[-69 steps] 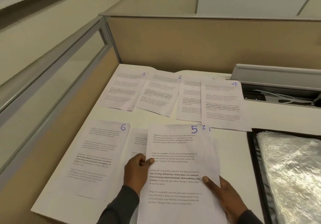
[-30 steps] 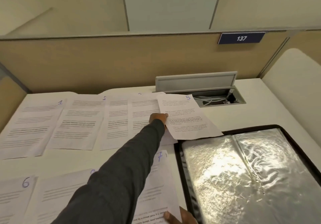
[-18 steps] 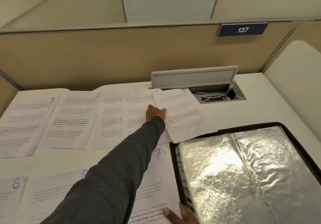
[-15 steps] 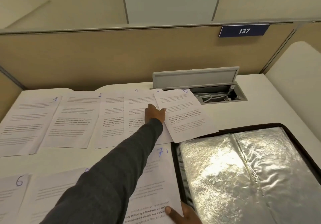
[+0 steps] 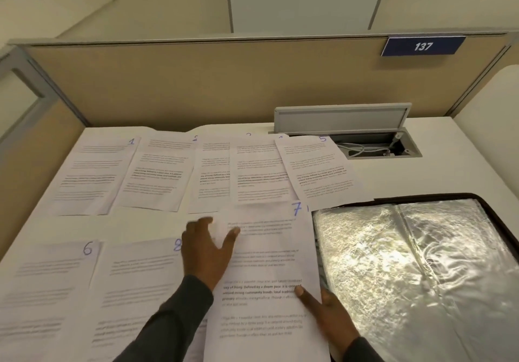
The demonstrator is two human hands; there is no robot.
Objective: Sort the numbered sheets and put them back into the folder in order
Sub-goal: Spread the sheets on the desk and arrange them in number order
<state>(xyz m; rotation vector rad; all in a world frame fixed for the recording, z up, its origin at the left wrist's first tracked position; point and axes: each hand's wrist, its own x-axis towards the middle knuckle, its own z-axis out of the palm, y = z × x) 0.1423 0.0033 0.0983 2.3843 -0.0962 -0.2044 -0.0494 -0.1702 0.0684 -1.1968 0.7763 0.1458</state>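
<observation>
Eight sheets are seen spread on the white bench (image 5: 449,170), and none has yet been put into the folder (image 5: 435,195). A far row has been laid in order, each page overlapping the next: sheet 1 (image 5: 95,176) at the left, three pages whose numerals are mostly covered, then sheet 5 (image 5: 320,170), set askew beside the open cable hatch (image 5: 379,148). In the near row, sheet 6 (image 5: 47,283) and sheet 8 (image 5: 134,283) lie side by side.

Sheet 7 (image 5: 266,263) is held just left of the folder, its right edge over the folder's black rim. The right grip (image 5: 328,314) is clamped on its lower right edge: the thumb is laid on top, the fingers are hidden beneath, so a pinch is judged. The left grip (image 5: 207,252) is spread apart and blurred, its thumb touching the page's upper left part.

Sorting is judged nearly done; seven is to be slotted between six and eight, then everything gathered and filed.

The pages are thin, limp printed paper with blue handwritten numerals. The folder lies open, its clear sleeves (image 5: 407,263) crinkled and glossy, likely slippery.
</observation>
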